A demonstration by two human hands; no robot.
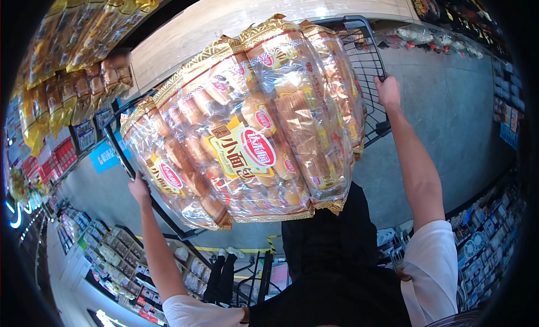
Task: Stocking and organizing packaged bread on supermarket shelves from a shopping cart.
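Observation:
Before me is a wire shopping cart (364, 59) with a black rim, heaped with large clear plastic bags of small packaged bread rolls. The middle bag (240, 154) has gold-patterned edges and a yellow-and-red label. Another bag (168, 171) leans along the left side, and more bags (316, 129) stand at the right. They rise above the rim and hide most of the basket. My left hand (140, 190) grips the black rim at the left. On the opposite side, my right hand (387, 92) is closed around the rim beside bare wire mesh.
Yellow bags of bread (92, 28) fill a display at the upper left, above a blue sign (110, 155). Grey floor tiles (433, 116) extend to the right. Another person's legs (221, 276) are behind me. Goods racks (480, 259) line the lower right.

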